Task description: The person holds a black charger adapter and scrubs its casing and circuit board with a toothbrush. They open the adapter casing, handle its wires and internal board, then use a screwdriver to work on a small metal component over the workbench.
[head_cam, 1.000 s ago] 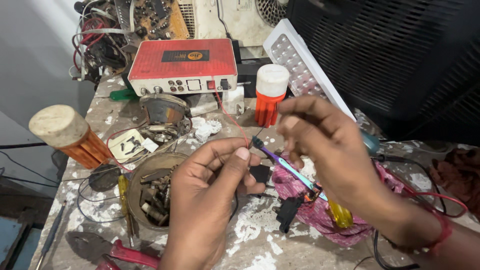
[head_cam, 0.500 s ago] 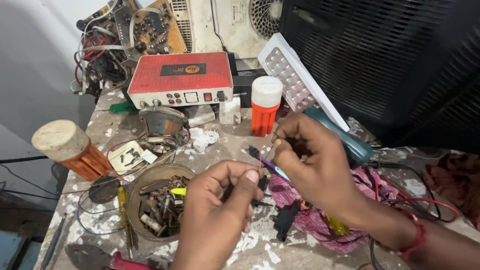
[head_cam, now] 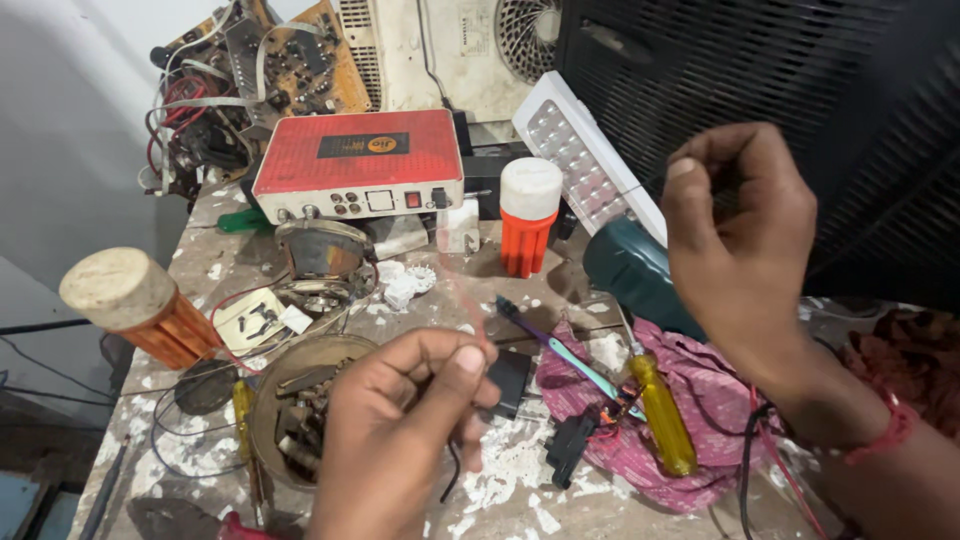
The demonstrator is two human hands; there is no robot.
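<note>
My left hand [head_cam: 405, 425] is low in the middle, thumb and forefinger pinched on a thin red wire [head_cam: 466, 300] that rises blurred from the fingertips. A short black lead hangs under that hand. My right hand [head_cam: 740, 225] is raised at the right, its fingers pinched shut on a fine strand of wire that shows faintly left of the thumb. Between the hands, a purple and teal pointed tool [head_cam: 560, 350] and a yellow-handled screwdriver [head_cam: 662, 412] lie on a pink cloth [head_cam: 690, 455] beside small black parts [head_cam: 570, 445].
A red box with buttons [head_cam: 355, 165], an orange bottle with a white cap [head_cam: 528, 215], a white lamp panel [head_cam: 585, 165] and a dark green torch body [head_cam: 635, 270] stand behind. A bowl of metal scraps [head_cam: 295, 400] and a cork-lidded orange jar [head_cam: 135, 300] sit at the left. Circuit boards [head_cam: 290, 60] are piled at the back.
My right hand has lifted up and to the right, away from my left hand, which stays low and still pinches the wire. The view has tilted up a little.
</note>
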